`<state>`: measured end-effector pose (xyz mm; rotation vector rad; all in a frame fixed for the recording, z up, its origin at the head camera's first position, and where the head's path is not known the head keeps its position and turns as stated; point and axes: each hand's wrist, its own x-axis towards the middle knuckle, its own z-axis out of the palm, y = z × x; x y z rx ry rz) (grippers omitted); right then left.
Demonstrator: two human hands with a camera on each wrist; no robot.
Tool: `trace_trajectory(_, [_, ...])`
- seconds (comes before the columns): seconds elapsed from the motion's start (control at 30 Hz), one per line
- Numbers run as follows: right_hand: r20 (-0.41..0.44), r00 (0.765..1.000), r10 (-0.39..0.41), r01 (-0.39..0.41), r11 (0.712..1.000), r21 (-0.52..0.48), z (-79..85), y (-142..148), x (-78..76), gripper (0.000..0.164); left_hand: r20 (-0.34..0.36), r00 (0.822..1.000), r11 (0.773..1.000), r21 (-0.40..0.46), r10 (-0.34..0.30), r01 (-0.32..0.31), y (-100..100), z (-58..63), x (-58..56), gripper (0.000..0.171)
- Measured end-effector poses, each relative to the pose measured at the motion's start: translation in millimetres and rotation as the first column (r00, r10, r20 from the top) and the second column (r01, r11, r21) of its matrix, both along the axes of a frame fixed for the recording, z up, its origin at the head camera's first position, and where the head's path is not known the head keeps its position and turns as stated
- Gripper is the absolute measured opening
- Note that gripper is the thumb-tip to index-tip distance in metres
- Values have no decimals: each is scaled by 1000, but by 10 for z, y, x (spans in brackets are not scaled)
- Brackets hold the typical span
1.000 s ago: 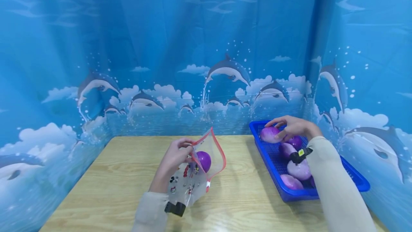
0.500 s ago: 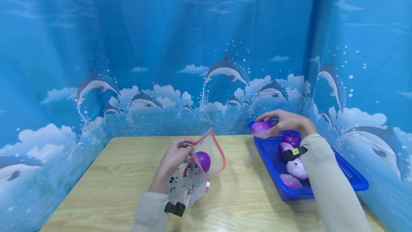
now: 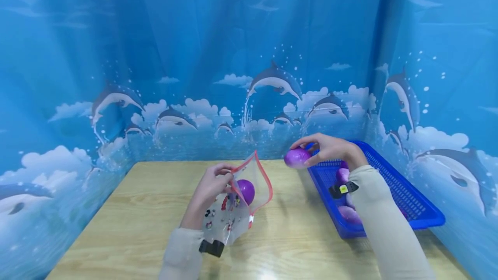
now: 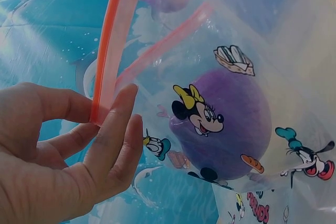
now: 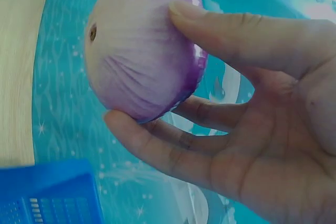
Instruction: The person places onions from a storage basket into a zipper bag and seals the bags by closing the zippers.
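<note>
Between thumb and fingers, my right hand (image 3: 327, 148) holds a purple onion (image 3: 297, 158) in the air, just left of the blue basket's far end. Up close in the right wrist view, this onion (image 5: 144, 51) is pale with purple streaks and a small brown spot. My left hand (image 3: 214, 185) pinches the red-edged mouth of a clear zip bag (image 3: 262, 185) with printed cartoon figures. The bag's mouth gapes toward the right. Inside lies another round purple onion (image 3: 246, 191), seen through the film in the left wrist view behind a printed cartoon face.
A blue plastic basket (image 3: 422, 211) stands at the right of the wooden table (image 3: 295, 237), with several more purple onions (image 3: 349, 214) in it, partly hidden by my right forearm. A blue dolphin-print curtain (image 3: 218, 77) hangs behind the table and along its sides.
My right hand has carried the onion left, from over the basket to beyond its left rim. My left hand and the bag have stayed in place.
</note>
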<state>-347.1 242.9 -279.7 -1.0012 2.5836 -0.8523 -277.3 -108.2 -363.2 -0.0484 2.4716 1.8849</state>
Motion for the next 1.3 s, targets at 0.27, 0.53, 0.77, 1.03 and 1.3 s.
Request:
trace_trajectory(0.27, [-25,1000,8,-8,1000,10,-30,-215,111,54,-9,1000,1000,12,-20,20,-10,4,19,30])
trace_trajectory(0.53, [-18,999,51,-52,999,-14,-69,-389,213,55,-3,1000,1000,14,-21,21,1,-6,13,31])
trace_trajectory(0.77, [-29,996,85,-86,996,-30,-118,-505,268,55,-10,999,999,25,-35,36,0,-26,36,30])
trace_trajectory(1.03, [-30,994,108,-109,993,-44,-125,-618,340,55,-8,1000,999,17,-29,29,11,-28,36,29])
trace_trajectory(1.3, [-54,986,160,-163,985,-59,-166,-743,392,55,-20,999,999,17,-31,32,32,-24,21,30])
